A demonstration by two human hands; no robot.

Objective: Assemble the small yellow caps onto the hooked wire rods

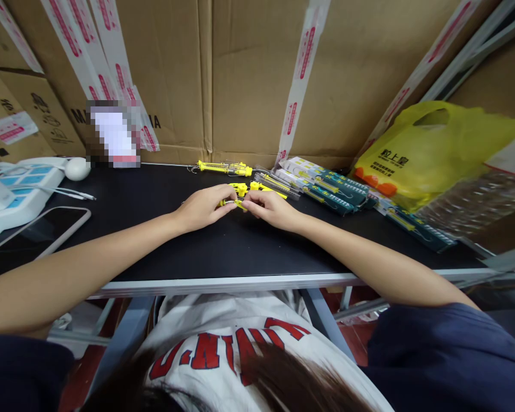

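Observation:
My left hand (203, 207) and my right hand (271, 209) meet at the middle of the black table (163, 246), fingers pinched together on a small yellow tool (234, 202) held between them. Just behind the hands lie more yellow pieces (245, 187) on the table. A longer yellow tool in clear wrap (224, 167) rests further back near the cardboard wall. To the right of my right hand lie several flat packaged tools (326, 186) in green and white cards.
A yellow plastic bag (429, 151) and clear bags (476, 200) sit at the right. A white power strip (21, 189), a white round object (77, 169) and a tablet (47, 226) are at the left. Cardboard boxes (249, 74) wall the back.

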